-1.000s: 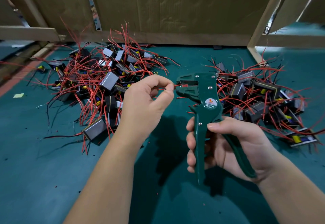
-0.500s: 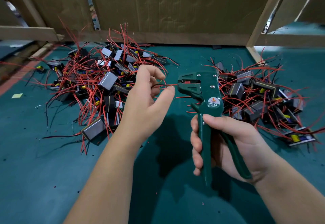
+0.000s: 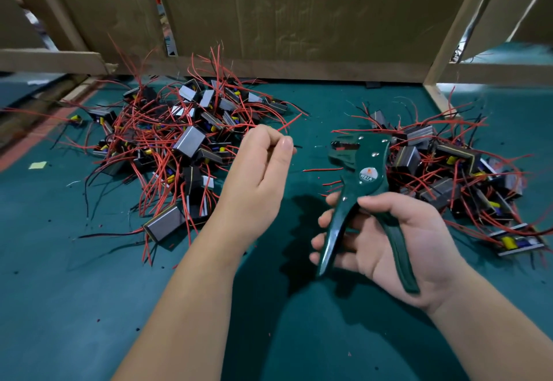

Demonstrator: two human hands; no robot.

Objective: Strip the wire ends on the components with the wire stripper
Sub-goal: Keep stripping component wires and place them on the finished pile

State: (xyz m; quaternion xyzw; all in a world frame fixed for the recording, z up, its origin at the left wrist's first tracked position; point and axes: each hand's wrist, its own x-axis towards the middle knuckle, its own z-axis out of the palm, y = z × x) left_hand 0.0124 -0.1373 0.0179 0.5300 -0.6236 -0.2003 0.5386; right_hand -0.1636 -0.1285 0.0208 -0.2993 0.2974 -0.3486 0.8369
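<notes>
The wire stripper (image 3: pixel 363 171) is held upright over the green desk (image 3: pixel 74 291); the right hand (image 3: pixel 389 237) grips its spread handles. The left hand (image 3: pixel 257 177) pinches a thin wire (image 3: pixel 294 146), its end near the tool's head but apart from it. For a clean strip, the end should probably enter straight before a full squeeze.

You are working with two bare forearms, both running uncovered from the lower edge of the view up to the wrists. Your left hand (image 3: pixel 257 177) and right hand (image 3: pixel 431 237) are showing bare too, with short, plain nails on the thumbs.
</notes>
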